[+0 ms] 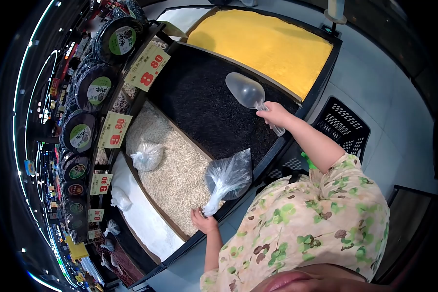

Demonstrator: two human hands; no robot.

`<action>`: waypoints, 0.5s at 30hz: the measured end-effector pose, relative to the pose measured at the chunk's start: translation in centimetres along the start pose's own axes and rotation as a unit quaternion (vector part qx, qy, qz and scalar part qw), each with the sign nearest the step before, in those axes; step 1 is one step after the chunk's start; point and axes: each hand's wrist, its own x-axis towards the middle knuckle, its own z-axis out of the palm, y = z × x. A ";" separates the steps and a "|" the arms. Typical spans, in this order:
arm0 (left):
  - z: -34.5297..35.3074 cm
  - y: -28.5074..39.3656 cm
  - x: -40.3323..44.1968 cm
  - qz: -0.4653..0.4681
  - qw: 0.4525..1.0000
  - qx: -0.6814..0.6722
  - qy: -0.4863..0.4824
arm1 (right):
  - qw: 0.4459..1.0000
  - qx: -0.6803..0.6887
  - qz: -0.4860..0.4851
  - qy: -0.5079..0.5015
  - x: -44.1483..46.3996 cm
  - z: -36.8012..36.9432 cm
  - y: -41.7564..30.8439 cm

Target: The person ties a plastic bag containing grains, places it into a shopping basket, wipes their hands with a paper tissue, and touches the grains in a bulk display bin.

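My right hand [276, 116] is closed round the handle of a clear plastic scoop [246, 90], which is held over a bin of black grain [194, 87]. No grain shows in the scoop's bowl. Lower down, my left hand [205, 222] is closed at the bunched white neck of a clear plastic bag [230, 176]. That bag lies across the divider between the black grain and a bin of pale grain [175, 170]. Whether anything is inside it, I cannot tell. A second knotted plastic bag [147, 155] rests on the pale grain.
Yellow grain [263, 41] fills the far bin; white grain or powder [148, 219] lies to the left. Price signs [148, 65] and round dark packages [117, 41] line the left shelf. A black basket [343, 126] stands on the floor at right.
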 end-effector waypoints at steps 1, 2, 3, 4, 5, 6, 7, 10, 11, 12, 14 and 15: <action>0.0 0.1 0.0 -0.001 1.000 -0.006 0.004 | 1.000 0.005 0.001 -0.002 1.0 -0.5 -0.2; 0.0 0.1 0.1 -0.002 1.000 -0.011 0.007 | 1.000 0.012 -0.014 -0.005 2.1 -0.9 -0.1; 0.0 0.0 0.0 -0.003 1.000 -0.016 0.010 | 1.000 0.031 0.004 0.003 2.6 -1.0 -0.6; 0.0 -0.1 -0.1 -0.002 1.000 -0.014 0.011 | 0.999 0.039 0.011 0.007 3.5 -1.1 -0.7; 0.0 -0.2 -0.1 0.000 1.000 -0.013 0.014 | 0.999 0.047 0.017 0.012 4.5 -1.2 -0.6; 0.1 -0.1 0.0 0.003 1.000 -0.013 0.017 | 0.998 0.055 0.030 0.006 5.3 -1.3 -0.6; 0.2 -0.1 0.0 0.001 1.000 -0.011 0.015 | 0.997 0.065 0.030 0.004 6.0 -1.3 -0.6; 0.0 0.0 0.1 -0.003 1.000 -0.007 0.012 | 0.995 0.093 0.031 0.002 7.6 -0.8 -1.2; -0.1 0.1 0.1 -0.005 1.000 -0.008 0.011 | 0.994 0.099 0.034 0.005 8.0 -0.4 -1.4; 0.0 0.0 0.1 -0.006 1.000 -0.010 0.010 | 0.994 0.106 0.037 0.008 8.3 0.0 -1.7; 0.3 -0.6 0.1 0.006 1.000 -0.008 0.016 | 0.995 0.079 0.053 0.007 8.4 0.9 -2.0; 0.5 -0.7 0.2 0.011 1.000 -0.009 0.019 | 0.996 0.064 0.061 0.008 8.5 1.3 -2.2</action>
